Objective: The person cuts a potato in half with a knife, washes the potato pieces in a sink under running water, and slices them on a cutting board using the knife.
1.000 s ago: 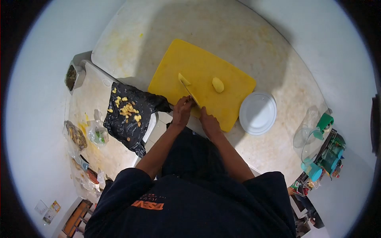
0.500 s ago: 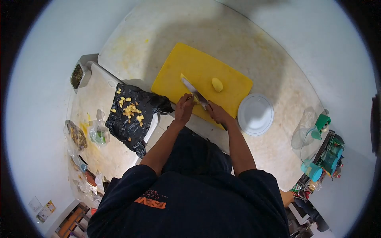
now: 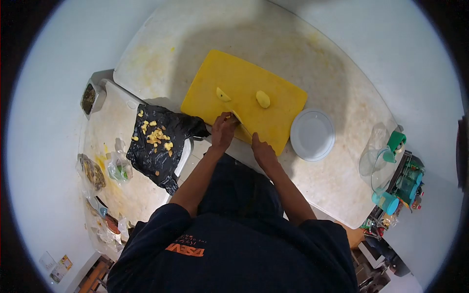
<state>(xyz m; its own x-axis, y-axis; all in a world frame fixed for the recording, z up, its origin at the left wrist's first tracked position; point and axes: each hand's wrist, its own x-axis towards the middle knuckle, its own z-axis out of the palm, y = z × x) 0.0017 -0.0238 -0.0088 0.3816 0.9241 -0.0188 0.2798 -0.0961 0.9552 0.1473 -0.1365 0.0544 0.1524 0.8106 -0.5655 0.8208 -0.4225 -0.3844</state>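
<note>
My right hand [image 3: 264, 150] is closed around the handle of a kitchen knife [image 3: 245, 128]. Its narrow blade, seen nearly edge-on, points up and left across the yellow cutting board [image 3: 205, 93]. Close against the blade, my left hand [image 3: 223, 132] has its fingers curled down on a piece of potato, mostly hidden beneath them. Just beyond the knife tip lies a cut, peeled potato piece [image 3: 223, 94]. A larger peeled potato [image 3: 263, 99] rests farther right on the board.
Right of the board stands a white plate [image 3: 312, 135]. On the left, a black plastic bag [image 3: 155, 163] carries potato peelings [image 3: 157, 136]. Clear bags [image 3: 119, 167] lie farther left. A clear container [image 3: 372, 171] and a turquoise cup [image 3: 385, 202] are at the far right.
A potato piece now lies apart on the board beyond the knife. The blade has turned edge-on and shifted back toward me. The whole view has shifted slightly.
</note>
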